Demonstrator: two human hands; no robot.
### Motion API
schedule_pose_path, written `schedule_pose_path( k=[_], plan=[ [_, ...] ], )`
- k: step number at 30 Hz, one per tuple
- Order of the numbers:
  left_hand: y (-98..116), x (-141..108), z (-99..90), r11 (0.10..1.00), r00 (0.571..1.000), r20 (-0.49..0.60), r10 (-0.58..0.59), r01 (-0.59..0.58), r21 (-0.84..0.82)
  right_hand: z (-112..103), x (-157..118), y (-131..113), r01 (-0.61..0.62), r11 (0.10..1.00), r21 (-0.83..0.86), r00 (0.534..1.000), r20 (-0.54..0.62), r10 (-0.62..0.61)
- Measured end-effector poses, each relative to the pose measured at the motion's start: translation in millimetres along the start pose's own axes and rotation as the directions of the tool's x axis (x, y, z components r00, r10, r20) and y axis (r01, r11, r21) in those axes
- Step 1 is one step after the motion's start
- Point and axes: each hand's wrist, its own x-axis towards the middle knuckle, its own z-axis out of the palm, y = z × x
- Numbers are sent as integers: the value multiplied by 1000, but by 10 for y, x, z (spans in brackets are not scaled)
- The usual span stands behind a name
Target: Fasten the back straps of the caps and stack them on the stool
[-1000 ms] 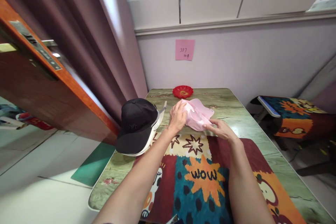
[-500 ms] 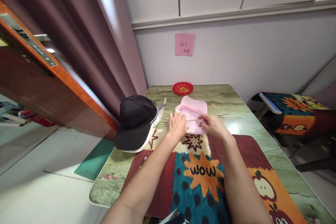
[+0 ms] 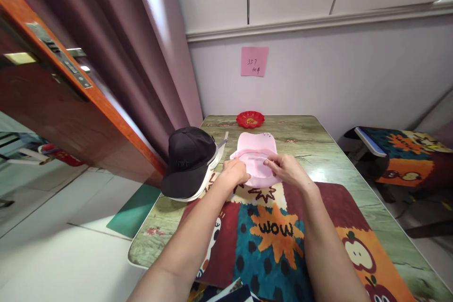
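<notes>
A pink cap (image 3: 257, 144) lies upturned near the middle of the table, its brim pointing to the wall and its inside showing. My left hand (image 3: 235, 172) grips the cap's left edge, fingers closed on it. On the opposite side, my right hand (image 3: 281, 167) pinches the right edge between thumb and fingers. A black cap (image 3: 189, 158) rests on the table's left side, stacked over a white one whose rim shows below it.
A red scalloped dish (image 3: 250, 120) sits at the table's back edge. A colourful mat (image 3: 276, 231) covers the near part of the wooden-patterned table (image 3: 152, 240). An orange-edged door (image 3: 116, 120) and curtain are at left; another table (image 3: 406, 151) stands at right.
The pink cap's body has been opened out and its inside shows more. My left hand has moved slightly left and down along its edge. The view has shifted a little.
</notes>
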Motion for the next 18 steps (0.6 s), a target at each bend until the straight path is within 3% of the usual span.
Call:
schedule_pose_path(
  k=[4,7,9,12,15,18],
  plan=[
    [-86,-77,1,997,998,-65,8,-13,-77,-36,-30,-94,8,996,85,998,-60,-3],
    [-131,-139,17,982,973,-229,19,-61,-177,-62,-49,-163,40,979,201,989,-148,-10],
    [-150,-173,50,933,909,-416,27,-172,-316,-74,-56,-184,70,940,333,981,-196,-4],
    [-147,-225,137,781,770,-637,-23,-384,-493,-66,-57,-171,87,871,484,978,-209,18],
    [-89,-306,230,707,679,-726,-107,-461,-536,-17,-41,-156,51,863,502,979,-195,55],
    [3,-400,284,771,635,-761,-133,-416,-482,52,-19,-184,20,868,497,987,-149,63]
  ],
)
